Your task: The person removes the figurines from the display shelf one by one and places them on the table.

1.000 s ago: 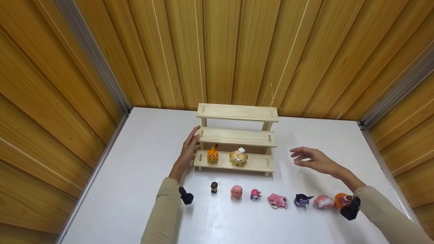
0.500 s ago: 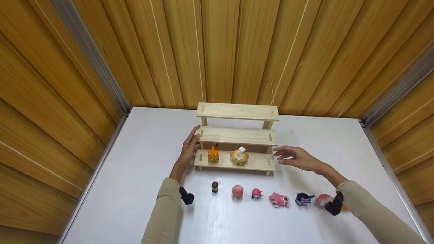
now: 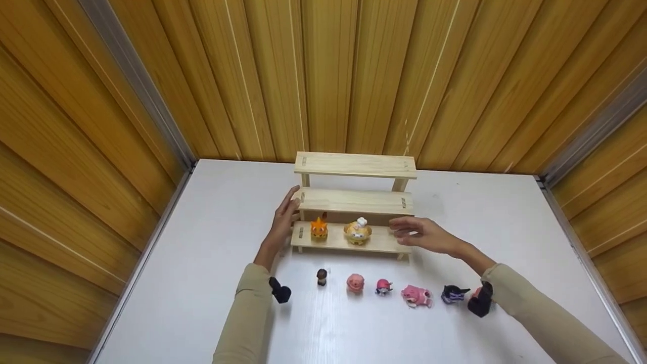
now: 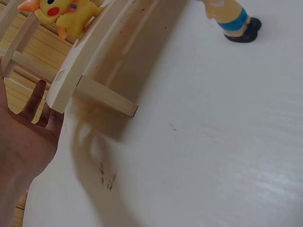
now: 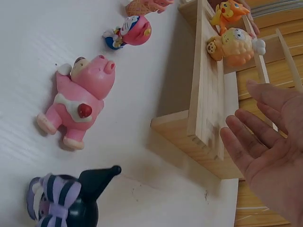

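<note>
A three-step wooden display stand (image 3: 354, 199) stands toward the back of the white table. On its lowest step sit an orange spiky-headed figurine (image 3: 318, 230) and a yellow, round figurine (image 3: 357, 233) with a white chef's hat. My left hand (image 3: 281, 222) is at the stand's left end, fingers extended against its side by the middle and lower steps; the left wrist view shows some fingertips behind the wood. My right hand (image 3: 429, 236) overlaps the right end of the lowest step, holding nothing. In the right wrist view its fingers (image 5: 246, 135) are spread and loosely bent beside the step.
In front of the stand is a row of figurines: a small brown-haired one (image 3: 322, 277), a pink round one (image 3: 355, 284), a small red-pink one (image 3: 383, 287), a pink bear (image 3: 417, 296) lying down and a black-and-purple one (image 3: 453, 294). Wood-patterned walls (image 3: 328, 76) enclose the table.
My right hand has moved left, from over the table beside the stand to the right end of its lowest step. The left hand has stayed in place.
</note>
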The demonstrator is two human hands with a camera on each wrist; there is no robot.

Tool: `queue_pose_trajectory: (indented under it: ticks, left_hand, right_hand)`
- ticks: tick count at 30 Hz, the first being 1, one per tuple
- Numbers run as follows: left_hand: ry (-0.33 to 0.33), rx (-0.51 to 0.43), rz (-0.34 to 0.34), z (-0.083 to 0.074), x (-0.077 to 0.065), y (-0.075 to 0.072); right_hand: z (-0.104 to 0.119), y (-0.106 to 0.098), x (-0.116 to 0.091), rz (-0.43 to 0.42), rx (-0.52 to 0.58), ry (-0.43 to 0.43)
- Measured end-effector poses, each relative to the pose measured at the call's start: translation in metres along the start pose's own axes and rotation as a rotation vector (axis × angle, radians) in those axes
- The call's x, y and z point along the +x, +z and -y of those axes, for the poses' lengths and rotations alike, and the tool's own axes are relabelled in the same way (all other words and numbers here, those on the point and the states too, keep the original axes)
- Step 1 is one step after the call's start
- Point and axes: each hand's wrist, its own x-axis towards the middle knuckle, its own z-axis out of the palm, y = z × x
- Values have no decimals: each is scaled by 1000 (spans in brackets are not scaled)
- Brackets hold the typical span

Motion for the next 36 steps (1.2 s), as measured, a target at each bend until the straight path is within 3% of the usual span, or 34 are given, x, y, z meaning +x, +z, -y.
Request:
queue_pose_trajectory:
  ticks: [13, 22, 36]
  left_hand:
    - [4, -23, 9, -11, 10, 0]
    - [42, -2, 12, -6, 2, 7]
    - [44, -12, 22, -1, -1, 1]
  right_hand:
    - [17, 28, 43, -10, 64, -61]
    - [17, 45, 45, -102, 19, -113]
    - [13, 69, 59, -171, -96, -65]
